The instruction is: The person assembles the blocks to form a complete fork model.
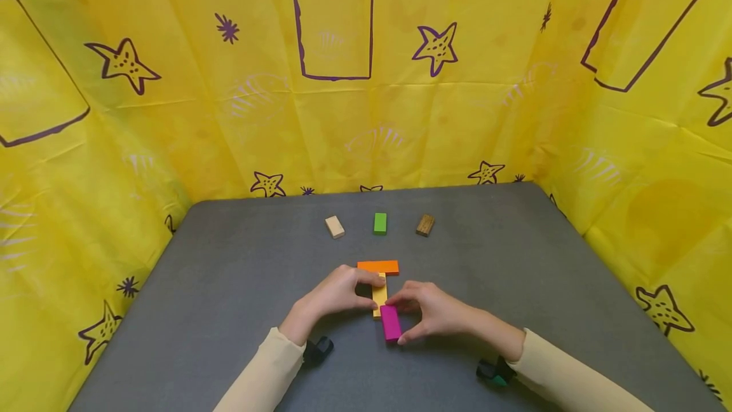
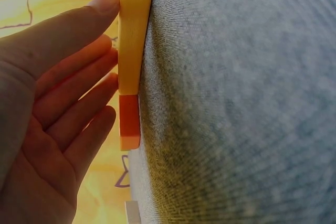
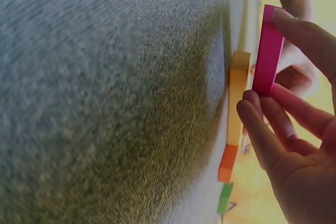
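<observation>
A yellow wooden block (image 1: 380,294) lies lengthwise on the grey table. Its far end meets an orange block (image 1: 378,267) laid crosswise, and together they form a T. My left hand (image 1: 337,291) is at the yellow block's left side, its thumb and extended fingertips touching the block's upper edge (image 2: 131,35). With thumb and fingertips my right hand (image 1: 437,311) pinches a magenta block (image 1: 391,324) by its two ends. In the right wrist view the magenta block (image 3: 269,51) is held above the table, just over the yellow block's near end.
Farther back on the table (image 1: 257,234) lie three blocks in a row: a pale wooden one (image 1: 335,227), a green one (image 1: 380,224) and a dark brown one (image 1: 425,225). Yellow patterned cloth (image 1: 394,132) walls the back and both sides. Black camera mounts sit under both wrists.
</observation>
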Demonstrator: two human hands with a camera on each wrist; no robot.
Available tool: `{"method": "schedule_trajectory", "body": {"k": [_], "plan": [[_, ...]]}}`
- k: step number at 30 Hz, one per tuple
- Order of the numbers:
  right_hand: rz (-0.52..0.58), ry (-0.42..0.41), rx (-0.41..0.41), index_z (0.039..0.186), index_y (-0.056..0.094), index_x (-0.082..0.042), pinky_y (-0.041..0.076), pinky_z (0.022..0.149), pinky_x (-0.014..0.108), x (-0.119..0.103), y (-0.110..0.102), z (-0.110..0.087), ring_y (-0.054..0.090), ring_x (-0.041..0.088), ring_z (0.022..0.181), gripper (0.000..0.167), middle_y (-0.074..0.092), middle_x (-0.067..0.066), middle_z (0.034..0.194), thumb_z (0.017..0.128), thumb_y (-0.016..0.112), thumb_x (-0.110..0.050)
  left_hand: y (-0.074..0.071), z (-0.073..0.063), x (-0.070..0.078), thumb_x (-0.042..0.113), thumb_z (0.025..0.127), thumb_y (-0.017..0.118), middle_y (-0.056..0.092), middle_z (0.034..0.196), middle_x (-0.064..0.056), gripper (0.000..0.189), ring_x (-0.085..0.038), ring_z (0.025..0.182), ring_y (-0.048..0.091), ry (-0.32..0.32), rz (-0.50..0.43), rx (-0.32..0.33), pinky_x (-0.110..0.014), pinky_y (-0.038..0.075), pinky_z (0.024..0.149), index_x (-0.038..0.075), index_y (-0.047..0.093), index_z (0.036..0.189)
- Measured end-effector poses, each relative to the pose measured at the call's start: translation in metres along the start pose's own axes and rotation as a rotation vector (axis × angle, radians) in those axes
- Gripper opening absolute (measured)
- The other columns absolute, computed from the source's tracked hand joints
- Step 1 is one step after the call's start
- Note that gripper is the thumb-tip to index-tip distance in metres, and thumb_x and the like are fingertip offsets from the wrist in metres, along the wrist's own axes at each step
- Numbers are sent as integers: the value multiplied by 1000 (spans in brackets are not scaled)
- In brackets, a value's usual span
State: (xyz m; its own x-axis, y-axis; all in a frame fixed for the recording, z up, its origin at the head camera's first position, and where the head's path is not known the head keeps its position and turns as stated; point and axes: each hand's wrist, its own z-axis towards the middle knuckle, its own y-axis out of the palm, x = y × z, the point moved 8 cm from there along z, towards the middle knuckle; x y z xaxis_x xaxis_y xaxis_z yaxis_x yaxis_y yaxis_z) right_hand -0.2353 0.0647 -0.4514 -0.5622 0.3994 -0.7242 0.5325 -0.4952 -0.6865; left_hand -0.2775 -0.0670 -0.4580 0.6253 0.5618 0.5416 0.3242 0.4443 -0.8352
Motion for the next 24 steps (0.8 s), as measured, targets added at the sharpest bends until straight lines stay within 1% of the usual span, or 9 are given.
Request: {"method": "schedule_trajectory", "body": {"k": [4,6,11,13,17,24], "plan": [[-3,4,-8,118,64,-15,52,85,21,-3,3,1,62,10,92,59,61,-1,99,69,84,-40,0,0,0,31,78,78,67,115,12,45,-6,110,61,-4,-4,-1,-29,47,99,20,68,120],[-18,1,-13,118,64,-15,53,84,22,-5,4,2,62,9,91,59,61,-1,99,69,83,-40,-1,-1,1,31,78,78,68,114,11,44,-6,110,61,3,-5,3,-30,47,98,20,68,119],[-13,-9,-32,118,64,-14,53,84,22,-8,8,4,62,9,93,58,60,-2,99,69,83,-40,-1,-1,2,30,78,78,68,114,10,44,-7,109,62,22,0,9,-30,48,97,19,68,119],[-12,-9,-34,118,64,-14,53,85,22,-8,10,4,62,9,93,58,60,-3,99,69,84,-39,-1,-1,2,30,78,78,68,115,11,44,-7,110,61,15,-3,4,-30,48,98,19,68,119],[-23,5,-40,117,64,-15,53,85,22,-9,11,4,61,9,94,57,60,-4,99,69,84,-38,0,-1,1,31,78,78,67,115,11,45,-6,110,61,9,-4,-1,-29,48,98,19,68,120],[2,49,-68,117,64,-15,52,86,22,-7,13,4,62,8,96,57,59,-3,102,69,84,-38,-1,-1,2,31,78,78,68,114,11,44,-7,109,61,20,8,4,-30,49,97,19,68,119]]}}
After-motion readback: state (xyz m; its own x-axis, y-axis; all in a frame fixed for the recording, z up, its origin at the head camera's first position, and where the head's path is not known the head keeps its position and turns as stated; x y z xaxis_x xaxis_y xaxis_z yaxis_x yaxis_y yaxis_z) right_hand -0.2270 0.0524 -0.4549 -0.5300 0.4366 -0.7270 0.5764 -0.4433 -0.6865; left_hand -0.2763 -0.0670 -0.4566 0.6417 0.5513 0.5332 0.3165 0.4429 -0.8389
